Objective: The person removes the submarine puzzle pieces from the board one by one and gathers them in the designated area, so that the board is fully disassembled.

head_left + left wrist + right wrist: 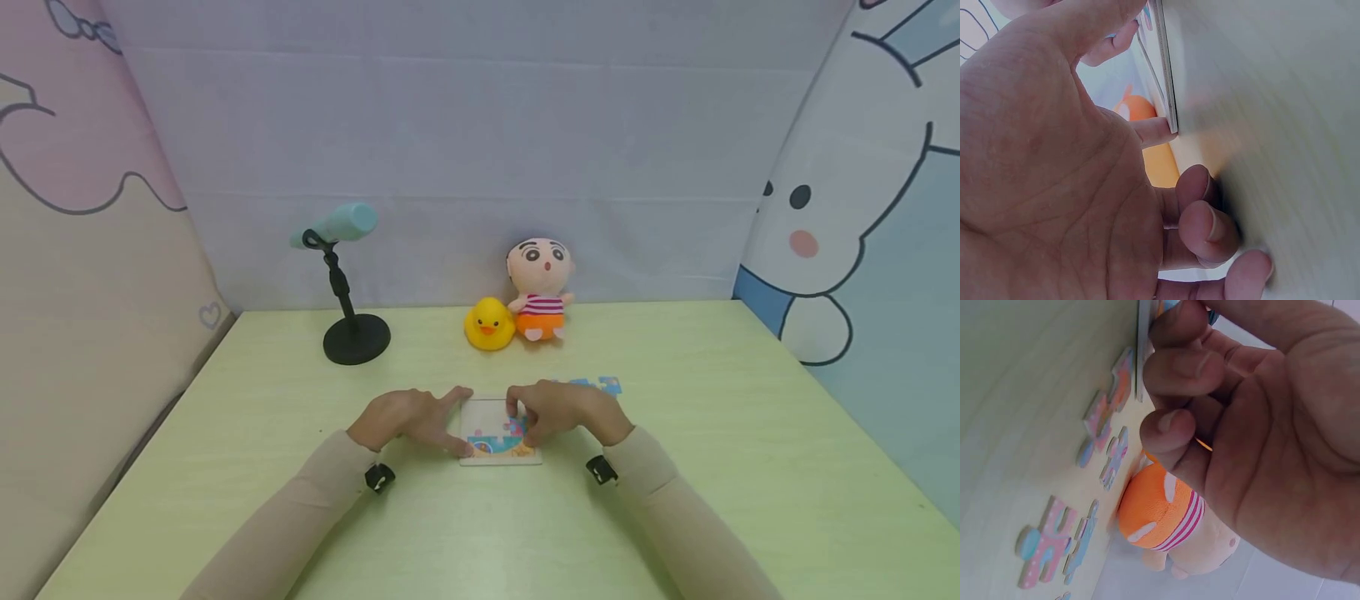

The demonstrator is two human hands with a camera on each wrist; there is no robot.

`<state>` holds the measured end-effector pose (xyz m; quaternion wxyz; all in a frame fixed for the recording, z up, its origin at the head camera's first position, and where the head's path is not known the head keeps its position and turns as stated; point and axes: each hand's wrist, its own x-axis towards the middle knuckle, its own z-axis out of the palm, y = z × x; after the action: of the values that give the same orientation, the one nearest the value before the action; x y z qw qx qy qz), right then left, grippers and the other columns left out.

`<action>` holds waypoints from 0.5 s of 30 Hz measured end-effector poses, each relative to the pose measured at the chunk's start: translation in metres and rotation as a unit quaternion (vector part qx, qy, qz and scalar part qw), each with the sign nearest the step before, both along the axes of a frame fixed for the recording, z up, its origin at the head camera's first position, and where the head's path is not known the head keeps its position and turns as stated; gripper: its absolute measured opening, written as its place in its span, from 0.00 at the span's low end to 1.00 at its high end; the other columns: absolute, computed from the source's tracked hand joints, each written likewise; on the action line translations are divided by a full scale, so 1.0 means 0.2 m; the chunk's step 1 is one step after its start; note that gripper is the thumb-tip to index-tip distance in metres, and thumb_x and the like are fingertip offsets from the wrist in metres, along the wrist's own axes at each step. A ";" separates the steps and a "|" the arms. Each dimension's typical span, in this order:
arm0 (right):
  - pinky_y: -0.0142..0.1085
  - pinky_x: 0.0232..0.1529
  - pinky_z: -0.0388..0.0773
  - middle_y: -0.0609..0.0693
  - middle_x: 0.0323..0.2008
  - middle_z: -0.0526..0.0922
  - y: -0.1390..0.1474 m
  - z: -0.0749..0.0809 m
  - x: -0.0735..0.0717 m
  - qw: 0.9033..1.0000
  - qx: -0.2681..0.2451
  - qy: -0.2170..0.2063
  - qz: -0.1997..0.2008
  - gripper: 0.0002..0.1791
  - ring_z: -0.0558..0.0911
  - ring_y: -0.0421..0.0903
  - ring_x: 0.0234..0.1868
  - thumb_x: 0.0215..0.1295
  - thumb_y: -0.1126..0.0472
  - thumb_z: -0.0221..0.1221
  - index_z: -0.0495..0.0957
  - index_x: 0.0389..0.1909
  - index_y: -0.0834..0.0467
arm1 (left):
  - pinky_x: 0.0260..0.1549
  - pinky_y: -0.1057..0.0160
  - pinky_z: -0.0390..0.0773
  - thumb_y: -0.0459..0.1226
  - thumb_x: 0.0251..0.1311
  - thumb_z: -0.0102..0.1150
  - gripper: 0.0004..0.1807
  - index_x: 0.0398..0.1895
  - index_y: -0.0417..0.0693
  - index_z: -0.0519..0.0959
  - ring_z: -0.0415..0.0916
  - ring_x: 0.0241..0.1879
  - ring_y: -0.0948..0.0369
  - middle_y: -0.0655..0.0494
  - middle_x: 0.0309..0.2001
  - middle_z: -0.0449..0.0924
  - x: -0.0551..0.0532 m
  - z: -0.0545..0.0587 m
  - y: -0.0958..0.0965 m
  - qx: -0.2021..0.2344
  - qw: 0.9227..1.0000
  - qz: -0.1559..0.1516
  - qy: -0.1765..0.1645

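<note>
A small jigsaw puzzle board (489, 408) with a pale frame lies on the table. Joined picture pieces (491, 444) fill its lower part and climb the right side. My left hand (416, 417) braces the board's left side, thumb at the near corner and extended index finger at the far one. In the left wrist view its other fingers (1210, 231) bend loosely over the table. Over the board's right side, my right hand (558, 408) has its index finger and thumb about a pink-and-blue jigsaw piece (516, 426); the exact contact is partly hidden. Its remaining fingers (1169, 431) curl inward.
Loose jigsaw pieces (609, 385) lie beyond the right hand; several show in the right wrist view, including a pink one (1047, 544). Farther back are a yellow rubber duck (489, 325), a plush doll (542, 287) and a turquoise cylinder (345, 223) on a black stand (356, 337).
</note>
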<state>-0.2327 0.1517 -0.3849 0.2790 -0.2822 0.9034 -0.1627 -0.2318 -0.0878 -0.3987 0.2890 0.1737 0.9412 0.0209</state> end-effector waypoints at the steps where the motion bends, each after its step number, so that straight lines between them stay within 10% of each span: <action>1: 0.38 0.34 0.70 0.48 0.29 0.77 0.00 0.00 0.00 1.000 -0.001 0.001 0.000 0.19 0.74 0.44 0.30 0.60 0.63 0.70 0.71 0.46 0.52 | 0.28 0.58 0.68 0.73 0.51 0.59 0.54 0.78 0.72 0.48 0.72 0.28 0.56 0.51 0.31 0.75 0.00 0.00 0.00 0.000 1.000 0.000 0.000; 15: 0.37 0.37 0.70 0.50 0.35 0.71 -0.02 0.00 -0.01 0.998 -0.005 0.066 0.024 0.18 0.71 0.45 0.35 0.57 0.65 0.71 0.71 0.40 0.52 | 0.29 0.57 0.70 0.72 0.51 0.59 0.54 0.78 0.72 0.47 0.73 0.29 0.55 0.51 0.33 0.76 0.00 0.01 0.00 0.005 1.000 -0.001 -0.003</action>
<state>-0.2340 0.1472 -0.3854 0.2209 -0.3151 0.9121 -0.1412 -0.2311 -0.0876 -0.3975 0.2912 0.1763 0.9399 0.0256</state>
